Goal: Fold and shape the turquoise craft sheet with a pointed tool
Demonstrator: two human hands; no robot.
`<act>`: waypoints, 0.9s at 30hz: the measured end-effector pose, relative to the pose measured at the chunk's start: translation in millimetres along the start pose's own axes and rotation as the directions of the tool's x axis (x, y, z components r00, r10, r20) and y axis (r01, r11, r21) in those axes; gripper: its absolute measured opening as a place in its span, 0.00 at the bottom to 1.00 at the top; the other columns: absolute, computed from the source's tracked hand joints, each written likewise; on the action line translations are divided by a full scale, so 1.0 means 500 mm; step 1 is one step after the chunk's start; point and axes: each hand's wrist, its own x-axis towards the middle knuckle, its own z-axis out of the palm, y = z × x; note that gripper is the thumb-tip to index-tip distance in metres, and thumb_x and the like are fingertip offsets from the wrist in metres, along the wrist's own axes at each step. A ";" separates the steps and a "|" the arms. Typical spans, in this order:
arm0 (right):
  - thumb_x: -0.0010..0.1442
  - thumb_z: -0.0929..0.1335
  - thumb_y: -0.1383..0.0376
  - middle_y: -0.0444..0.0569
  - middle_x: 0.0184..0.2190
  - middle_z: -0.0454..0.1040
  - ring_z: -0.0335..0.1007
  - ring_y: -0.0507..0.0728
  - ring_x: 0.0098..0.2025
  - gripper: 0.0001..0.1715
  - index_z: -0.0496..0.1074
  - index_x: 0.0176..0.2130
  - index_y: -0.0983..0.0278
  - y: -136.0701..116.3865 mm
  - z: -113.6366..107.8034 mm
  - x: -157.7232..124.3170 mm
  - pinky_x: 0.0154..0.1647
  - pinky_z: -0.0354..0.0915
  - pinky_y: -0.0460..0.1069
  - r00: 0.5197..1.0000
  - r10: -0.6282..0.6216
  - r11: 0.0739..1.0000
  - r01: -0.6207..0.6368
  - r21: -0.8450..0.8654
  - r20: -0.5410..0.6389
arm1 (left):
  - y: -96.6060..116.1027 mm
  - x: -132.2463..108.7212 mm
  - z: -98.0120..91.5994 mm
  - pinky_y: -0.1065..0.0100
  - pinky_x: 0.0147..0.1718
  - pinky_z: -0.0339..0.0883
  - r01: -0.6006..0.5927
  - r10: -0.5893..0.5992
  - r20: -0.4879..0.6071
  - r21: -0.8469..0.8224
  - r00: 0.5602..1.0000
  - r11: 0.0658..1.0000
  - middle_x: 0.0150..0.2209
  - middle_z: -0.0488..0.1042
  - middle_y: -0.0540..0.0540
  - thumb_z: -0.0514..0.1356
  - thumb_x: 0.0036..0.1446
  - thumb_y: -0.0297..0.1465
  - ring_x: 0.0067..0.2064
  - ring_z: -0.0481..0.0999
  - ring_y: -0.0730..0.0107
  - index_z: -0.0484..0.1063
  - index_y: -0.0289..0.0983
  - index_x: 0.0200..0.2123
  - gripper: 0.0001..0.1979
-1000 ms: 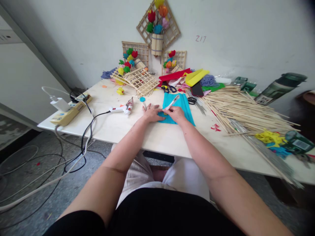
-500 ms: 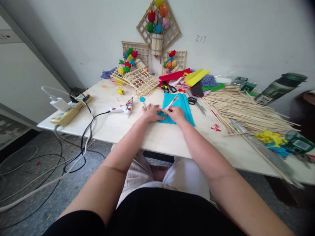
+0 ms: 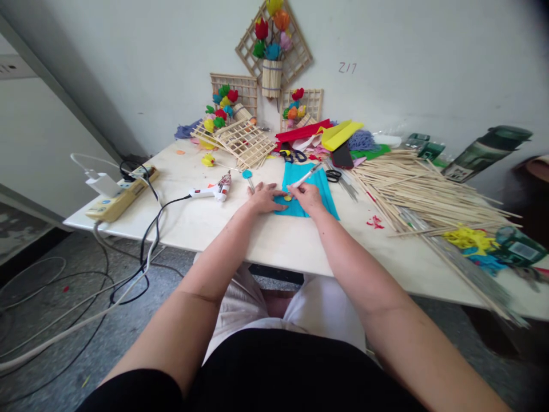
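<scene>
A sheet of bright blue crepe paper (image 3: pixel 319 203) lies on the table in front of me. My left hand (image 3: pixel 265 198) rests flat with spread fingers over the sheet's left edge. Between my hands, a small round yellow piece (image 3: pixel 287 198) lies on the paper. My right hand (image 3: pixel 307 197) is closed round a white pen (image 3: pixel 307 175), its upper end slanting away to the right; the tip is hidden by my fingers. Just beyond my left hand is a blue round piece (image 3: pixel 247 174) on a thin stick.
A white glue gun (image 3: pixel 210 191) lies at left, its cord running toward a power strip (image 3: pixel 114 200). Black-handled scissors (image 3: pixel 333 175) lie right of the paper. Many wooden sticks (image 3: pixel 424 189) cover the right side. Lattice panels (image 3: pixel 246 143) with paper flowers stand at the back.
My right hand has shifted slightly, and the pen now leans further to the right. More of the yellow piece shows. My left hand stays in place on the paper.
</scene>
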 end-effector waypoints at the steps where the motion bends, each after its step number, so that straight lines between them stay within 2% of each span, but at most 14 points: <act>1: 0.55 0.64 0.49 0.47 0.29 0.77 0.72 0.53 0.32 0.23 0.75 0.36 0.64 0.004 0.001 0.002 0.33 0.65 0.46 0.999 0.003 1.000 -0.002 0.028 -0.032 | 0.001 -0.001 -0.001 0.35 0.56 0.29 -0.001 0.001 0.004 -0.001 1.000 1.000 0.64 0.50 0.57 0.58 0.42 0.55 0.65 0.40 0.41 0.63 0.61 0.53 0.32; 5: 0.57 0.62 0.50 0.47 0.28 0.77 0.72 0.52 0.28 0.23 0.73 0.37 0.65 0.011 0.001 0.008 0.31 0.65 0.46 0.991 0.068 0.994 -0.058 0.096 -0.111 | 0.010 -0.002 -0.003 0.35 0.56 0.28 0.029 -0.029 -0.012 -0.016 1.000 0.999 0.64 0.52 0.57 0.54 0.44 0.57 0.65 0.41 0.42 0.65 0.61 0.52 0.30; 8: 0.56 0.63 0.50 0.45 0.26 0.76 0.70 0.50 0.24 0.22 0.72 0.38 0.64 0.007 -0.002 0.007 0.28 0.65 0.45 0.987 0.122 0.985 -0.107 0.134 -0.104 | 0.024 0.003 0.000 0.36 0.57 0.27 0.056 -0.057 -0.120 -0.007 0.991 0.998 0.63 0.53 0.57 0.52 0.48 0.56 0.65 0.41 0.43 0.71 0.58 0.47 0.24; 10: 0.56 0.63 0.50 0.45 0.26 0.76 0.70 0.50 0.23 0.21 0.72 0.37 0.64 0.005 -0.003 0.006 0.27 0.64 0.45 0.984 0.149 0.981 -0.134 0.142 -0.101 | 0.033 0.007 0.003 0.37 0.58 0.26 0.063 -0.055 -0.204 0.029 0.977 0.998 0.64 0.52 0.57 0.55 0.49 0.54 0.65 0.40 0.45 0.74 0.55 0.43 0.21; 12: 0.56 0.63 0.50 0.45 0.26 0.76 0.70 0.50 0.23 0.21 0.72 0.38 0.63 0.003 -0.004 0.005 0.27 0.64 0.45 0.980 0.163 0.979 -0.147 0.140 -0.114 | 0.039 0.010 0.005 0.38 0.58 0.27 0.065 -0.049 -0.244 0.061 0.969 0.996 0.65 0.48 0.56 0.58 0.48 0.51 0.66 0.38 0.45 0.74 0.51 0.42 0.20; 17: 0.58 0.61 0.51 0.45 0.27 0.76 0.70 0.51 0.22 0.21 0.71 0.39 0.62 0.002 -0.009 0.006 0.28 0.64 0.45 0.971 0.183 0.979 -0.166 0.119 -0.154 | 0.044 0.020 0.001 0.35 0.56 0.27 0.070 -0.057 -0.179 0.071 0.982 0.995 0.66 0.45 0.51 0.58 0.48 0.49 0.66 0.33 0.45 0.71 0.48 0.45 0.22; 21: 0.59 0.60 0.51 0.45 0.27 0.76 0.70 0.50 0.21 0.21 0.71 0.40 0.62 -0.003 -0.020 0.005 0.28 0.63 0.46 0.968 0.180 0.983 -0.169 0.079 -0.172 | 0.048 0.036 -0.005 0.34 0.56 0.27 0.107 -0.099 -0.094 0.076 0.991 0.991 0.66 0.43 0.50 0.60 0.45 0.49 0.66 0.31 0.42 0.74 0.46 0.40 0.21; 24: 0.59 0.60 0.52 0.45 0.26 0.76 0.70 0.51 0.21 0.20 0.71 0.40 0.62 -0.005 -0.028 0.005 0.28 0.63 0.46 0.970 0.204 0.979 -0.202 0.034 -0.131 | 0.046 0.048 -0.007 0.33 0.55 0.28 0.141 -0.139 -0.049 0.052 0.989 0.989 0.66 0.44 0.53 0.61 0.42 0.49 0.66 0.32 0.41 0.75 0.46 0.36 0.19; 27: 0.59 0.61 0.53 0.44 0.25 0.76 0.71 0.51 0.22 0.18 0.71 0.39 0.61 -0.005 -0.032 0.005 0.29 0.63 0.46 0.972 0.223 0.974 -0.224 -0.012 -0.076 | 0.037 0.052 -0.012 0.34 0.56 0.31 0.169 -0.170 -0.057 -0.010 0.984 0.986 0.66 0.47 0.55 0.62 0.41 0.49 0.66 0.35 0.41 0.75 0.46 0.34 0.18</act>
